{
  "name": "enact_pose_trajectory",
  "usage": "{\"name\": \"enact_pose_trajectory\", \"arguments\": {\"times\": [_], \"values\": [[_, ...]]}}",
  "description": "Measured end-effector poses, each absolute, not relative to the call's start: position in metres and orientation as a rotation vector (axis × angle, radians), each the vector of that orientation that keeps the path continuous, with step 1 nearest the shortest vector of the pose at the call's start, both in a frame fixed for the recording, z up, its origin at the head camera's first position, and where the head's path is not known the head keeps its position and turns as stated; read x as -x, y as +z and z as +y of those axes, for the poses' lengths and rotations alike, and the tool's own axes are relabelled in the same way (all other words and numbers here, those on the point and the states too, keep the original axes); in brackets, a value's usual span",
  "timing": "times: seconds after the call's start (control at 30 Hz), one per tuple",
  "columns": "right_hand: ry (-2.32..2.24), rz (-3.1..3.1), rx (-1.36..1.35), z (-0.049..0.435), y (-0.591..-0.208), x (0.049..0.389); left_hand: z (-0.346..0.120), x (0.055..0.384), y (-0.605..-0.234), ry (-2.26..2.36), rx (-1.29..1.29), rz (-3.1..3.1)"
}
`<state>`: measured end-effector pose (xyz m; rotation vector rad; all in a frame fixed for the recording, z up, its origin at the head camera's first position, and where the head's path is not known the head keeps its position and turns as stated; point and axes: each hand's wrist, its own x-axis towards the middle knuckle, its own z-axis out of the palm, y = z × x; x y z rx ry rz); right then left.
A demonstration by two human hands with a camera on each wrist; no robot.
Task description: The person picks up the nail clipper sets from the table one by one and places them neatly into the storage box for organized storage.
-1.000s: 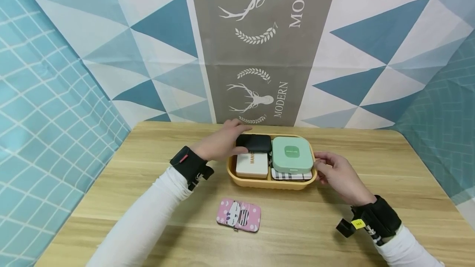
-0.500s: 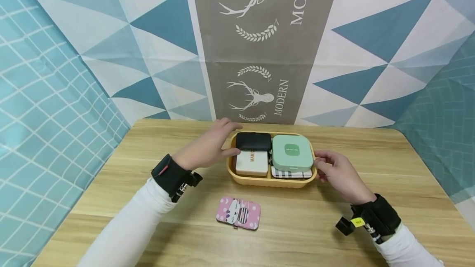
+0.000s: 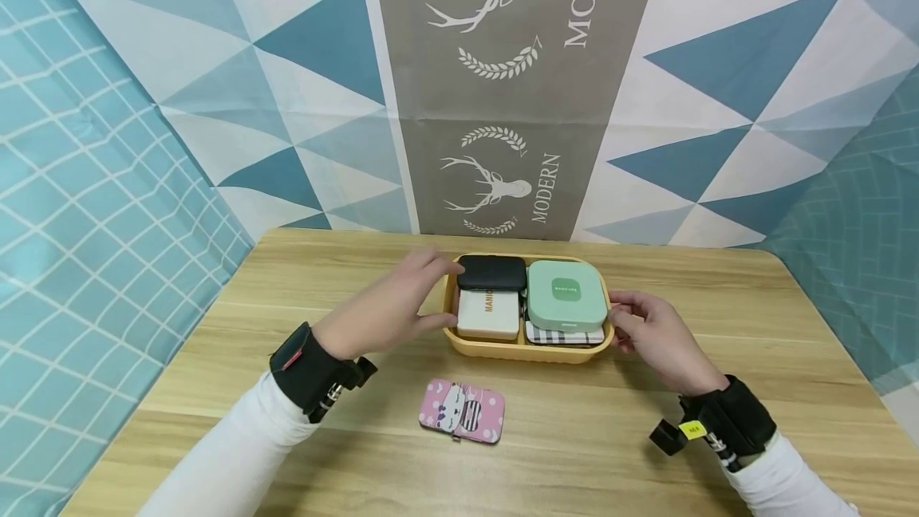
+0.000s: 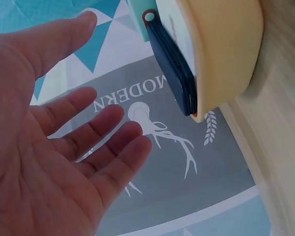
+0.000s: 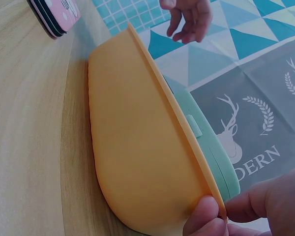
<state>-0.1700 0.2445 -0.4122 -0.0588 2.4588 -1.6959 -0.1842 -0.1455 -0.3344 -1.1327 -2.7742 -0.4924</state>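
Note:
A yellow basket [image 3: 520,353] stands on the table, split into compartments by a divider. In its left half lie a black case [image 3: 491,273] and, nearer, a white box [image 3: 488,314] with lettering. On the right, a mint-green case [image 3: 566,296] sits over a checkered item [image 3: 564,337], mostly hidden. My left hand [image 3: 384,301] hovers at the basket's left end; the left wrist view shows its fingers spread, holding nothing and apart from the basket. My right hand [image 3: 664,341] pinches the basket's right rim between thumb and fingers, clearest in the right wrist view.
A pink case [image 3: 462,412] with a cartoon cat lies on the wooden table [image 3: 574,453] in front of the basket. Patterned cloth [image 3: 488,102] rises behind the table's back edge, and blue tiled-print cloth [image 3: 108,182] hangs at the left.
My left hand has drawn back leftward and nearer, away from above the black case, which now shows fully. The right hand stays at the basket's rim.

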Motion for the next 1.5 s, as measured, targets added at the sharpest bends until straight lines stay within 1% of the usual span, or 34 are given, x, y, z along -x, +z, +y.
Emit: {"name": "enact_pose_trajectory", "arguments": {"times": [0.63, 1.17, 1.5], "values": [[-1.684, 2.461, 0.037, 0.244, -0.411, 0.170, -0.160, 0.146, -0.361, -0.571, 1.219, -2.768], [-1.683, 2.458, 0.056, 0.244, -0.410, 0.170, -0.154, 0.127, -0.377, -0.570, 1.220, -2.900], [-1.677, 2.458, 0.040, 0.243, -0.409, 0.169, -0.151, 0.120, -0.387, -0.567, 1.259, -2.873]]}}
